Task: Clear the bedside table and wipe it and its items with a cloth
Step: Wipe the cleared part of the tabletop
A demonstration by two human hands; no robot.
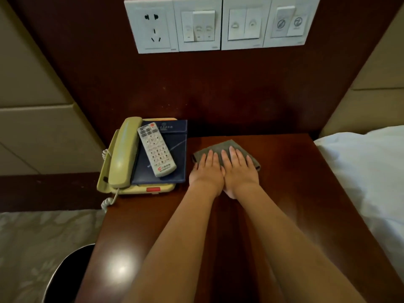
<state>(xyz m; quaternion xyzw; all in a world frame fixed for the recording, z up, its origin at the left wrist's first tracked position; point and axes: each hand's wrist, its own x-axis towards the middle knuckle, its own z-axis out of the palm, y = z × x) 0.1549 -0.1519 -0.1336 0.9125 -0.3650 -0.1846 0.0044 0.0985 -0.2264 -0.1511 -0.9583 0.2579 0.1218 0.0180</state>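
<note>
L hand (206, 172), R hand (240, 171), fingers (210, 156) flat, released, on soft grey cloth (220, 146), glossy wood tbl (286, 176)

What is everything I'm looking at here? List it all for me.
bedside table: one, dark red-brown wood, centre
cloth: one, grey, on the table under both hands
telephone: one, cream-yellow, corded handset, table's far left
folder: one, navy, lying on the telephone
remote control: one, white, on the folder
power socket: one, white, wall panel above
switch plates: three, white, right of the socket
bedding: one, white, right edge
bedspread: one, pale patterned, lower left
dark round object: one, black, bottom left, unidentifiable
left hand: one, flat on the cloth
right hand: one, flat on the cloth, beside the left
</note>
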